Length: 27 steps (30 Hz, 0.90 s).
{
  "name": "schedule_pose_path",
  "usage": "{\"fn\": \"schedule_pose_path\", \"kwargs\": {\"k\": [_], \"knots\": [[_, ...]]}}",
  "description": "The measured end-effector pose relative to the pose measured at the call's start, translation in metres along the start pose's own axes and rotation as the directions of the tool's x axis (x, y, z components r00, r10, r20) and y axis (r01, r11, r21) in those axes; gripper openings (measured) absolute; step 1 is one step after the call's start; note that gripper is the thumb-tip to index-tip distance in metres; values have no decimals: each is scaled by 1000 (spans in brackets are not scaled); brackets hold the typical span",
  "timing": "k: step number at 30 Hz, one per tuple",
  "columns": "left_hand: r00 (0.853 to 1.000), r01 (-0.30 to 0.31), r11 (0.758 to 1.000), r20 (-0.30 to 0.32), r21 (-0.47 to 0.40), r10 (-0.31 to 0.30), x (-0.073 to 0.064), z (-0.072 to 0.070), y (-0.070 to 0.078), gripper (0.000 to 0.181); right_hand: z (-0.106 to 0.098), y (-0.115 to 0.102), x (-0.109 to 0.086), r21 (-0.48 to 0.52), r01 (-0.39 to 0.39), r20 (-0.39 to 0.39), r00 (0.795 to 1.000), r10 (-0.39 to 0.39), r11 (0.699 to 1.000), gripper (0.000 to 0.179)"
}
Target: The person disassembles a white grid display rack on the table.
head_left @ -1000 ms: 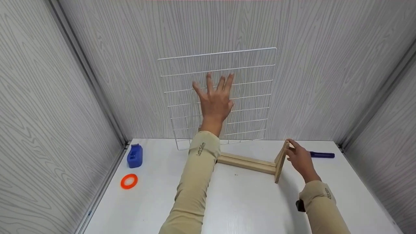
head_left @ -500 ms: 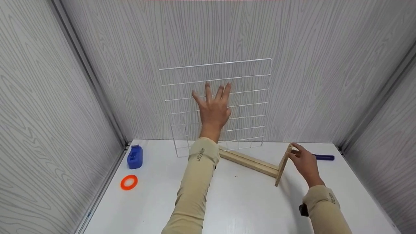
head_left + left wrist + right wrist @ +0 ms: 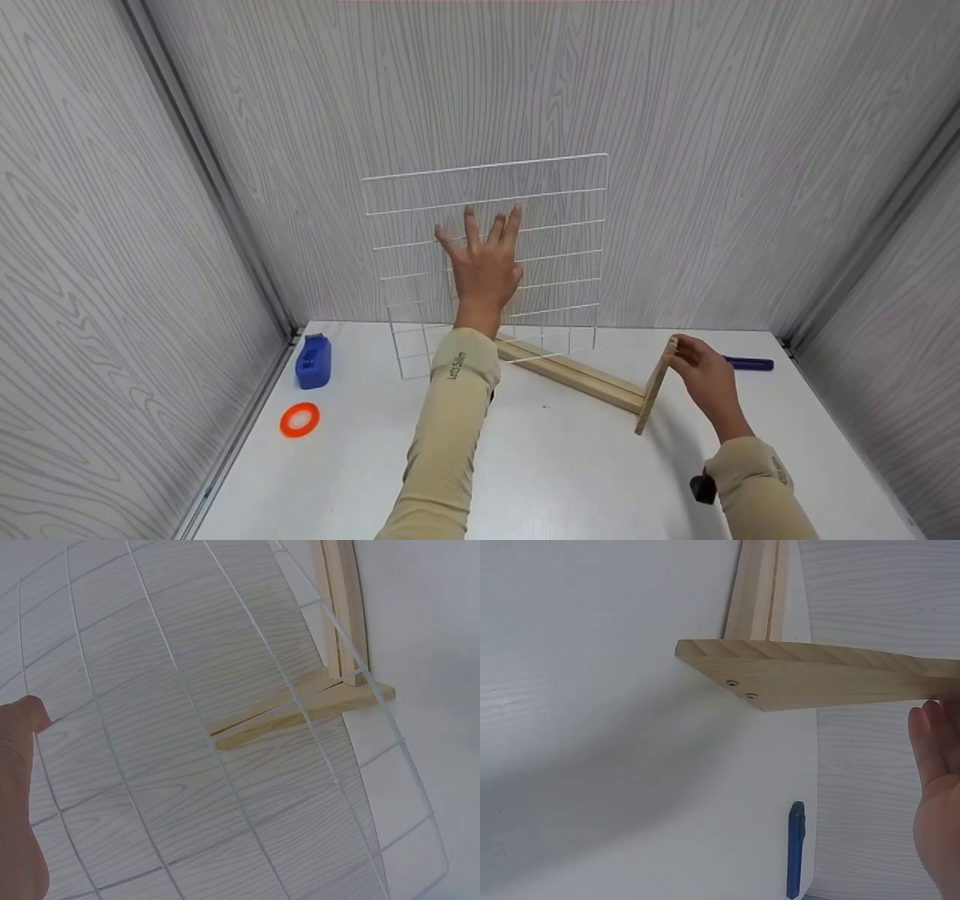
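My left hand (image 3: 484,274) holds a white wire grid panel (image 3: 544,193) upright toward the back wall, fingers spread over it. In the left wrist view, the thumb (image 3: 28,716) lies at a wire. Behind the grid's lower edge runs a grooved wooden bar (image 3: 577,376), its left end hidden by my left sleeve. It joins a slanted wooden end board (image 3: 654,390), together forming a wooden stand. My right hand (image 3: 705,379) pinches the top of this board between thumb and fingers. Two screws show on the board's outer face (image 3: 810,682) in the right wrist view.
On the white table (image 3: 555,480), a blue tape dispenser (image 3: 313,362) stands at the back left, with an orange ring (image 3: 300,420) in front. A dark blue utility knife (image 3: 750,364) lies beyond my right hand. Wood-grain panels (image 3: 675,165) enclose the back and sides.
My left hand has lowered the wire grid and shifted it slightly left. The stand's right end has come a little nearer and to the right with my right hand.
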State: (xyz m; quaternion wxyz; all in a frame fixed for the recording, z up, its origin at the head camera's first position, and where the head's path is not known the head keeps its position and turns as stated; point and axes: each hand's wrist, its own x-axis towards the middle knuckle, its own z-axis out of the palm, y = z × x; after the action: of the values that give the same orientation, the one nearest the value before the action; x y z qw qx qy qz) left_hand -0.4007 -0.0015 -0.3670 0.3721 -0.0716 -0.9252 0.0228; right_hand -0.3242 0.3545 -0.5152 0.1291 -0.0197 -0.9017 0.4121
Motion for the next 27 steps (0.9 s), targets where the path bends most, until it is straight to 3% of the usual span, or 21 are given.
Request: {"fn": "schedule_pose_path", "kwargs": {"k": [10, 27], "knots": [[1000, -4, 1000, 13, -11, 4, -6, 5, -9, 88, -7, 5, -4, 154, -25, 139, 990, 3, 988, 60], [1000, 7, 1000, 5, -17, -7, -13, 12, -18, 93, -12, 12, -25, 96, -5, 73, 997, -2, 995, 59]]}}
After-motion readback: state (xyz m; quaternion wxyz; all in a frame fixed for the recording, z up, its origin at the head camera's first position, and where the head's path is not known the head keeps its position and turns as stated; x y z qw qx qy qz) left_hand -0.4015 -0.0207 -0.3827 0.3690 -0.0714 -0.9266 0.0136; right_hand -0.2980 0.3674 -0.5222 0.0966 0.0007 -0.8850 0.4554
